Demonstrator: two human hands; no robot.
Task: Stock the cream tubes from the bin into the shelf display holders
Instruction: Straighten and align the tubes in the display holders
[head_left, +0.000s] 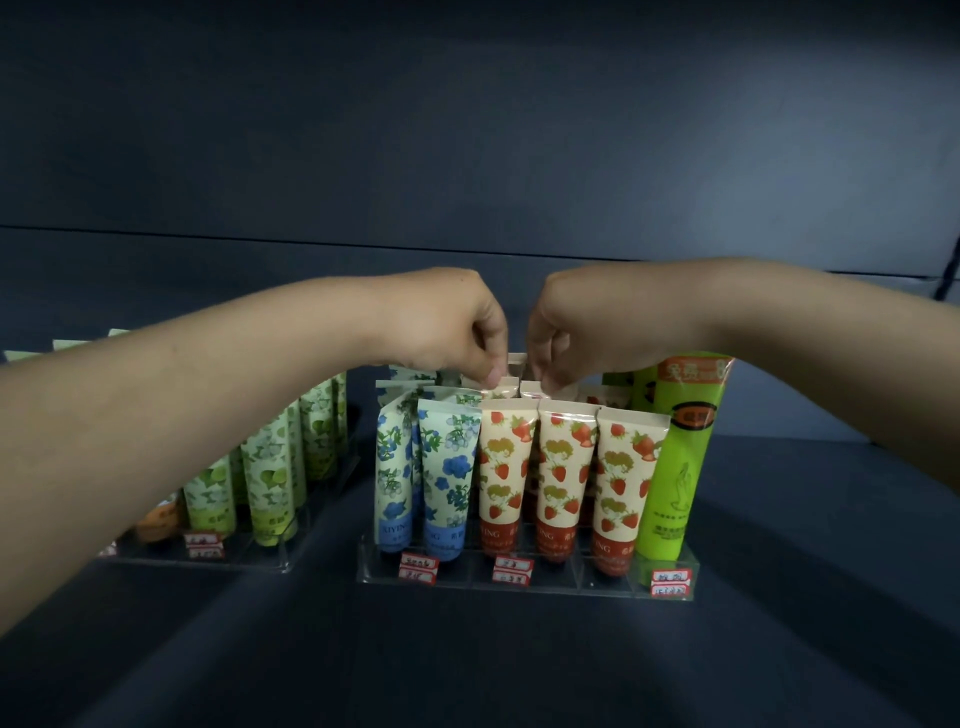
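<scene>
Well left of our grips, leaf-print tubes (270, 467) fill a second holder (249, 564). Our left hand (447, 322) has its grip pinched on a back-row tube (501, 388); our right hand (587, 322) pinches the neighbouring tube (531, 389). Below both grips, blue-flower tubes (449, 478) and strawberry tubes (563, 467) stand in the clear holder (519, 584); a green tube (680, 457) stands right of them.

A retail shop shelf (467, 670) is showing; cream tubes (563, 467) are standing in rows in clear display holders (558, 583); price labels (511, 570) (red-bordered) are fronting them.
</scene>
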